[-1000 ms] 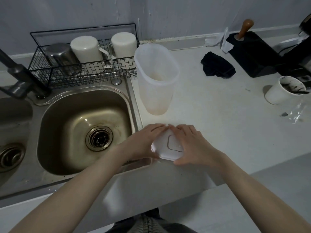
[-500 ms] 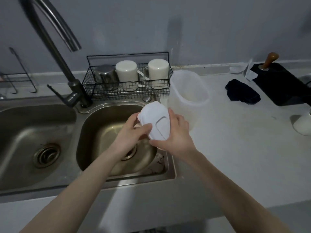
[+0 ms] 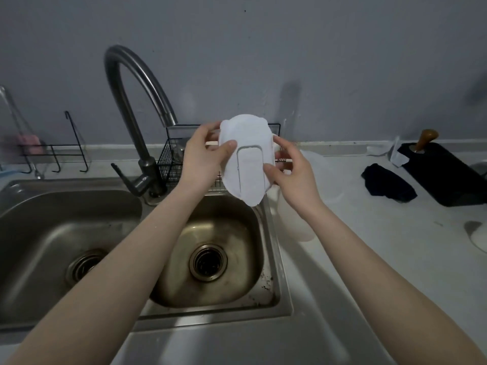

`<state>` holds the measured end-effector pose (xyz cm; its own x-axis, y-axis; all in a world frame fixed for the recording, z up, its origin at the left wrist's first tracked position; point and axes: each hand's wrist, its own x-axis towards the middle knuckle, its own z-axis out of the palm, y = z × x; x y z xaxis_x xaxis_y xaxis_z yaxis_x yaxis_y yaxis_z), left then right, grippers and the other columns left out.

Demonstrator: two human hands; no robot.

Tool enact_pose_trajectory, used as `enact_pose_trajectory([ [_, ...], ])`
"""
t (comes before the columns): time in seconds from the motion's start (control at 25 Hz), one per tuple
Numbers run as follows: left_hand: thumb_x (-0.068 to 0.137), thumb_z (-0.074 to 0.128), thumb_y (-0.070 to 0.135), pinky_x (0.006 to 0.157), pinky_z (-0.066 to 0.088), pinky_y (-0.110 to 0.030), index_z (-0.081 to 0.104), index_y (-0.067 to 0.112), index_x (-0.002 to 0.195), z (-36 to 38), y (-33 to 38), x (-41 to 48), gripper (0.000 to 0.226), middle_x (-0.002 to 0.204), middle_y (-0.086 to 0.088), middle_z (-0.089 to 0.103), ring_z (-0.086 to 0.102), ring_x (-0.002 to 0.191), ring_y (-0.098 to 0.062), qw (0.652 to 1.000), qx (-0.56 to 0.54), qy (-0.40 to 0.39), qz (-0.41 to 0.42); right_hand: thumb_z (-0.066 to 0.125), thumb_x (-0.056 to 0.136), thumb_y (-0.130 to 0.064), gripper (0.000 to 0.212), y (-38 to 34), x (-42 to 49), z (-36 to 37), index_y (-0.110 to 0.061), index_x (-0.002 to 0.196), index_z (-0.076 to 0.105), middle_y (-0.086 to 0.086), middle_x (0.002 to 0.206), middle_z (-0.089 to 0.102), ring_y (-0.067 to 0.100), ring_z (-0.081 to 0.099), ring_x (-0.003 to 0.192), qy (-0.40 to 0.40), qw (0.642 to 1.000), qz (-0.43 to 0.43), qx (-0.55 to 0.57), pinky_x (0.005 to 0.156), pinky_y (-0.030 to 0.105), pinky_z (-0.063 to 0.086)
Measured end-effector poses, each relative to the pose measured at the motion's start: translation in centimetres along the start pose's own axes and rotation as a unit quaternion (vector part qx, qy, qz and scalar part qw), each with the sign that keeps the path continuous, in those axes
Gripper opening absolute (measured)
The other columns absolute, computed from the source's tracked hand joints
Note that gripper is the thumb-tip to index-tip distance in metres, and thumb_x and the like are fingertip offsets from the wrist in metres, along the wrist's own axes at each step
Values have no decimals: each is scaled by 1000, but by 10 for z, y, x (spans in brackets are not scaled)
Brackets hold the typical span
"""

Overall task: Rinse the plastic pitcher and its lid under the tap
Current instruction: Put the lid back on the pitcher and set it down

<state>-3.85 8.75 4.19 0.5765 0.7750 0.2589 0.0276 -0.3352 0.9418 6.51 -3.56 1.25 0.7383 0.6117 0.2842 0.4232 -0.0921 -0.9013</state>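
Note:
I hold the white pitcher lid [image 3: 245, 143] upright over the right sink basin [image 3: 224, 233], just right of the tap's spout. My left hand [image 3: 203, 156] grips its left edge with the thumb across the front. My right hand [image 3: 292, 172] grips the right edge, its thumb on the flip tab. The translucent plastic pitcher [image 3: 319, 196] stands on the counter behind my right hand, partly hidden by it. The curved steel tap [image 3: 137, 106] rises at the left of the lid; no water runs from it.
A wire rack [image 3: 171, 159] with cups sits behind the lid, mostly hidden. A second basin [image 3: 66, 227] lies to the left. On the counter at right are a dark cloth [image 3: 387, 185], a black board [image 3: 442, 175] and a white cup's rim [image 3: 479, 238].
Both hands lifted the lid from the counter's front edge, carried it left over the right basin and raised it up beside the tap's spout. The pitcher stayed put.

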Motion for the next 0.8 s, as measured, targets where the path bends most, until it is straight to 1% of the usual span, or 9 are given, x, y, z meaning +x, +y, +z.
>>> enact_pose_trajectory([
  [0.08, 86, 60, 14, 74, 48, -14, 52, 14, 125, 17, 8, 9, 40, 107, 6, 57, 55, 84, 2, 999, -28, 26, -8, 62, 84, -14, 50, -6, 8, -11, -21, 132, 47, 1, 110, 56, 11, 54, 91, 30, 999, -6, -19, 81, 22, 44],
  [0.16, 89, 56, 15, 87, 46, -24, 52, 13, 127, 39, 16, 16, 38, 113, 2, 59, 54, 97, -8, 999, -41, 7, -11, 61, 85, -16, 50, -7, 15, -27, -20, 133, 47, 5, 116, 56, 13, 56, 98, 45, 998, -8, -39, 87, 23, 44],
  [0.2, 90, 54, 15, 88, 46, -27, 52, 13, 126, 50, 20, 18, 37, 112, 1, 59, 53, 99, -12, 999, -37, -13, -6, 61, 85, -16, 49, -7, 18, -36, -19, 133, 47, 6, 118, 56, 14, 56, 101, 53, 997, -6, -51, 91, 26, 44],
  [0.28, 90, 53, 16, 83, 44, -27, 53, 13, 124, 72, 27, 23, 35, 105, 3, 58, 53, 96, -15, 998, -14, -60, 1, 59, 86, -15, 42, -5, 26, -57, -13, 128, 53, 8, 120, 58, 17, 58, 103, 81, 994, 6, -75, 95, 31, 44],
  [0.4, 88, 54, 16, 85, 45, -28, 53, 8, 121, 106, 28, 29, 34, 117, -7, 61, 56, 102, -23, 993, 9, -115, -28, 57, 88, -15, 32, 5, 32, -85, -9, 119, 60, 10, 118, 64, 20, 62, 102, 110, 988, 47, -96, 94, 33, 46],
  [0.52, 90, 51, 16, 96, 45, -38, 49, 3, 123, 134, 23, 28, 35, 124, -14, 58, 54, 113, -30, 987, 53, -135, -71, 55, 87, -14, 27, 19, 31, -97, -4, 110, 64, 17, 110, 67, 29, 63, 98, 89, 986, 76, -122, 88, 36, 47],
  [0.6, 91, 49, 17, 96, 43, -36, 47, 0, 124, 147, 17, 27, 37, 126, -17, 55, 52, 115, -32, 979, 114, -142, -89, 55, 85, -15, 24, 28, 29, -97, 0, 102, 65, 22, 100, 68, 34, 62, 94, 67, 983, 89, -147, 79, 36, 47],
  [0.72, 91, 49, 16, 91, 40, -32, 47, -4, 121, 154, 11, 25, 36, 126, -20, 55, 50, 117, -33, 973, 154, -144, -98, 56, 85, -16, 21, 35, 23, -94, -2, 96, 67, 15, 86, 69, 28, 60, 80, 55, 981, 99, -159, 68, 33, 43],
  [0.8, 91, 51, 16, 89, 41, -32, 50, -6, 117, 155, 9, 22, 34, 123, -21, 57, 52, 115, -34, 970, 163, -146, -102, 56, 85, -15, 18, 38, 23, -92, -1, 77, 62, 10, 67, 57, 21, 47, 63, 53, 978, 104, -175, 56, 28, 33],
])
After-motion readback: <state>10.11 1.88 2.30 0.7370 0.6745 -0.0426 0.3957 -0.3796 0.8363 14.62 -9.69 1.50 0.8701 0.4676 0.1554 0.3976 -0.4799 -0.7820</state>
